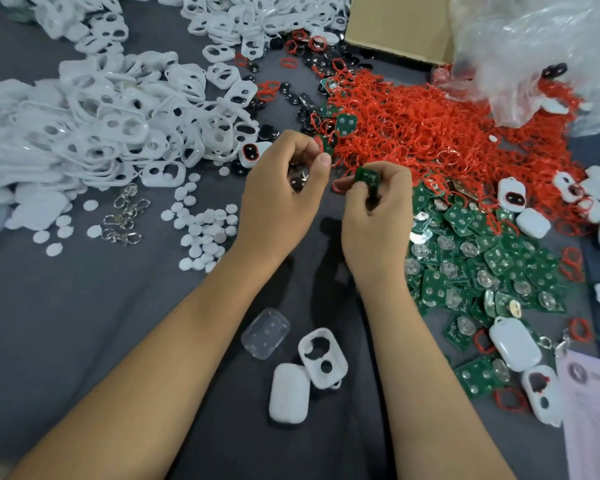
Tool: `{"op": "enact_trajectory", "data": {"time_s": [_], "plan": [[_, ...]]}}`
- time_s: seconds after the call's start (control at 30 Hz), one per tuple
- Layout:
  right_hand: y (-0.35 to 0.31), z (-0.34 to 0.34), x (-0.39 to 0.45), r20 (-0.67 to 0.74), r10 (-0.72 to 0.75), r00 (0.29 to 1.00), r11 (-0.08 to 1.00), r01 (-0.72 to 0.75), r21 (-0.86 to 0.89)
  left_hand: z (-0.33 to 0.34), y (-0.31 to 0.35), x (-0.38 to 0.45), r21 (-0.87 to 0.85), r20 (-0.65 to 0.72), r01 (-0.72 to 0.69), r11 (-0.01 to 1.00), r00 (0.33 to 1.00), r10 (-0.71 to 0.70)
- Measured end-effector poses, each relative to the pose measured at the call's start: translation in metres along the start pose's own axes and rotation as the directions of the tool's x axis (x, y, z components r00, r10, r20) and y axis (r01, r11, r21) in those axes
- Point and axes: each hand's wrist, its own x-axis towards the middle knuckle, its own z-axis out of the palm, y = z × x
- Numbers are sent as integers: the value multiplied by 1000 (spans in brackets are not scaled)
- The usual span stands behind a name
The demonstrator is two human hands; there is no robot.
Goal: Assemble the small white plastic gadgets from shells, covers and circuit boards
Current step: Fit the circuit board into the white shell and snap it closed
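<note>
The right hand [374, 206] pinches a green board [367, 177] in its fingers, and the left hand [284, 181] curls around a small dark part [297, 178]. Below the fingers lie a cover [323, 358] and shell [289, 392], not joined yet. A few finished gadgets [515, 344] sit right of the fingers, with big piles left.

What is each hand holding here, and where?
Right hand pinches a small green circuit board by its lower edge. Left hand curls around something indistinct.
</note>
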Motion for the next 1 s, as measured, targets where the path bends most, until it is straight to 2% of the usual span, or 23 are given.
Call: {"op": "enact_trajectory", "data": {"time_s": [0.13,0.27,0.37,0.63,0.73,0.83,0.9,1.0], "plan": [[-4,-11,-13,41,-162,986,975,167,-148,-19,8,-20,123,-2,-116,986,993,117],[-7,-32,-38,91,-228,969,945,243,-221,-49,11,-61,195,15,-145,970,989,145],[-8,-50,-63,153,-199,968,939,233,-252,-77,11,-102,259,27,-100,961,995,96],[-6,-99,-140,122,-65,990,925,106,-366,-122,13,-168,407,144,-54,912,990,-6],[-7,-104,-154,68,-70,995,897,93,-432,-128,12,-174,461,204,-103,881,979,8],[-7,-102,-155,63,-94,994,818,113,-563,-128,15,-175,516,288,-191,835,957,40],[-7,-99,-154,58,-91,994,787,108,-608,-128,16,-175,497,280,-158,853,960,15],[-9,-99,-156,63,-121,991,820,135,-556,-133,12,-177,304,229,-1,953,971,-72]]}}
